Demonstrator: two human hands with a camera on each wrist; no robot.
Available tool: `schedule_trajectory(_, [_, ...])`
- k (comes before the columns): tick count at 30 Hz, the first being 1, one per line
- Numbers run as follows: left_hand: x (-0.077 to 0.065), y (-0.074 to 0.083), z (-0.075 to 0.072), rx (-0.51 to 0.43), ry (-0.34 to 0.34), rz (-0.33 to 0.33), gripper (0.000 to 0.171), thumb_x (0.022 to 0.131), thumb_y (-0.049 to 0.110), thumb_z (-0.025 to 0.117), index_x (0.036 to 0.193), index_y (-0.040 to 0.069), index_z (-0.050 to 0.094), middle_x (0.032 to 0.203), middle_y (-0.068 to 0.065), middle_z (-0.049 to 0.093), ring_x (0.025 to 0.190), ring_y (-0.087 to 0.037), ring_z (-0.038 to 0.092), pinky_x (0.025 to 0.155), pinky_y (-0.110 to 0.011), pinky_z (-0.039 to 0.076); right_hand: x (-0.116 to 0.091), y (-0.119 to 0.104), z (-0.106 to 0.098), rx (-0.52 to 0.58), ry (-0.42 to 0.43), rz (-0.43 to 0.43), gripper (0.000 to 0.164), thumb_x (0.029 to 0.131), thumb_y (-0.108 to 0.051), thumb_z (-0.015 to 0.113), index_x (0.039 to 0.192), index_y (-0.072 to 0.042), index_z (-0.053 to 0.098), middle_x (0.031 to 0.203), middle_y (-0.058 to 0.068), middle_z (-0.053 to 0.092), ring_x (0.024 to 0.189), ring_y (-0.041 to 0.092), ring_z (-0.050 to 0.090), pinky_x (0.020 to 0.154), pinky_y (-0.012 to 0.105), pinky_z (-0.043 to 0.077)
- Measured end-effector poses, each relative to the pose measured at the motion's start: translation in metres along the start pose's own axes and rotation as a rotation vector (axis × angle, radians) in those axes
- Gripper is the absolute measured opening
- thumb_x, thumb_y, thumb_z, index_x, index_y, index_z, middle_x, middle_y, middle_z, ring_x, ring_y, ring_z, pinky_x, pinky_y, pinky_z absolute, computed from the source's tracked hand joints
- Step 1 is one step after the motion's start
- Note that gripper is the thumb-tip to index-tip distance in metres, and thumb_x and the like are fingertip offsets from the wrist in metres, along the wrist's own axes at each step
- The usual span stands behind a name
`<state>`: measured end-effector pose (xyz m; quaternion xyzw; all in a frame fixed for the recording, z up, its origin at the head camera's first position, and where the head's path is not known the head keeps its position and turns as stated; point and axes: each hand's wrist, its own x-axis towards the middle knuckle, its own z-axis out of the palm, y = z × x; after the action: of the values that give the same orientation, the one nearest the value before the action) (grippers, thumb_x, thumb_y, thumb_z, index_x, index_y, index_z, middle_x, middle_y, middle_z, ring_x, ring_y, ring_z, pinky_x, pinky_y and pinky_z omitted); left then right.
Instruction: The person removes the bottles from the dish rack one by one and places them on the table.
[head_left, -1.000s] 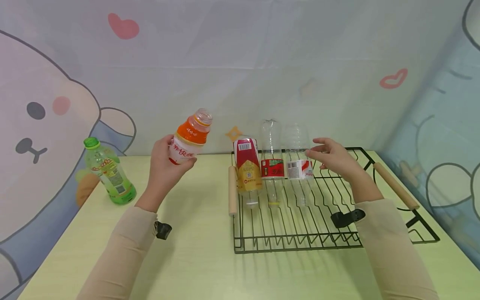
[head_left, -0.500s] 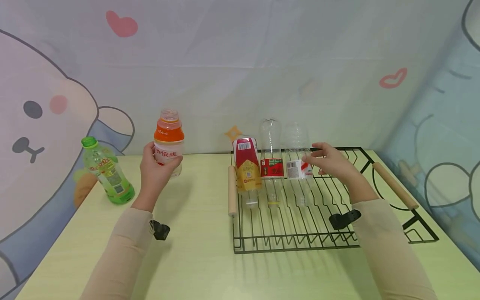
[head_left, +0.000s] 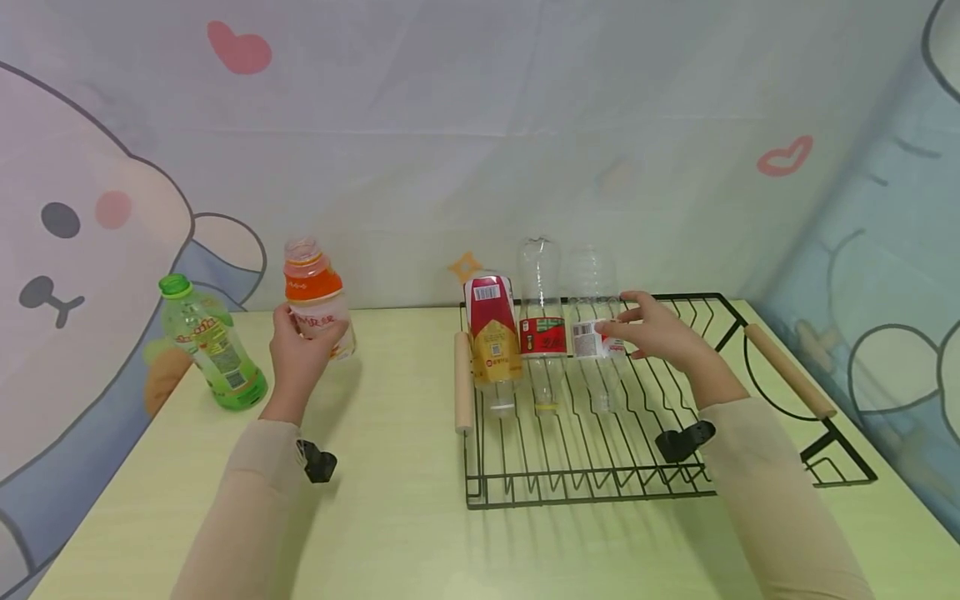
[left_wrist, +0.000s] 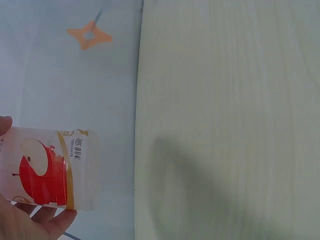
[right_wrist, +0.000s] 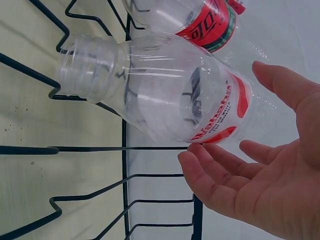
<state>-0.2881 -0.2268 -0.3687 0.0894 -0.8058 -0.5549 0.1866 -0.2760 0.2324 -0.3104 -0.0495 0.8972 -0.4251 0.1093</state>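
My left hand [head_left: 300,367] grips a drink bottle [head_left: 313,287] with an orange neck band and a pale label, held above the table's far left part. It has no cap and leans slightly left. In the left wrist view, fingers curl under this bottle [left_wrist: 42,165], whose label shows a red apple. Over the rack, my right hand [head_left: 671,337] is at a clear bottle [head_left: 594,283] with a white and red label. The right wrist view shows the fingers [right_wrist: 225,165] extended along one side of this bottle, the thumb apart from them.
The black wire rack [head_left: 592,500] has wooden handles [head_left: 463,383] at its sides. Beside the clear bottle lie a red-labelled bottle [head_left: 543,337] and a maroon and gold one [head_left: 495,333], bottoms toward the wall. A green-capped bottle [head_left: 217,350] stands at the left.
My left hand has carried the orange-banded bottle left and a little lower, its tilt turning from right to slightly left. My right hand has shifted only slightly, staying by the clear bottle.
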Motion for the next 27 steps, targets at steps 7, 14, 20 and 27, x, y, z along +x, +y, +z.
schedule_trajectory(7, [0.006,-0.008,0.001,0.004,0.030,-0.031,0.075,0.085,0.028,0.070,0.142,0.008,0.025,0.137,-0.016,0.047,0.123,-0.030,0.046,0.107,-0.047,0.036,0.002,0.003,0.000,-0.009,0.003,0.008,0.089,0.094,-0.037,0.061,0.153,-0.003,0.004,0.146,0.031,0.030,0.121,0.044,0.051,0.089,0.050,0.052])
schedule_trajectory(14, [0.007,-0.013,-0.004,0.028,0.039,-0.088,0.077,0.085,0.029,0.068,0.144,0.009,0.022,0.139,-0.018,0.046,0.124,-0.032,0.046,0.108,-0.048,0.035,0.001,0.003,0.002,-0.010,-0.019,0.014,0.093,0.093,-0.036,0.062,0.153,-0.004,-0.001,0.147,0.034,0.027,0.119,0.044,0.052,0.086,0.047,0.054])
schedule_trajectory(20, [0.009,-0.019,-0.006,0.048,0.019,-0.114,0.079,0.087,0.030,0.066,0.146,0.008,0.019,0.143,-0.019,0.043,0.127,-0.034,0.044,0.109,-0.050,0.033,0.001,0.004,0.003,-0.026,-0.022,0.019,0.095,0.093,-0.037,0.062,0.153,-0.005,-0.003,0.147,0.034,0.026,0.118,0.045,0.053,0.086,0.046,0.054])
schedule_trajectory(27, [0.009,-0.031,-0.004,0.059,0.022,-0.132,0.079,0.086,0.031,0.066,0.145,0.006,0.019,0.140,-0.021,0.044,0.125,-0.035,0.045,0.108,-0.050,0.034,0.003,0.004,0.006,-0.031,-0.026,0.018,0.096,0.092,-0.036,0.063,0.153,-0.005,-0.004,0.146,0.035,0.027,0.112,0.044,0.057,0.084,0.045,0.055])
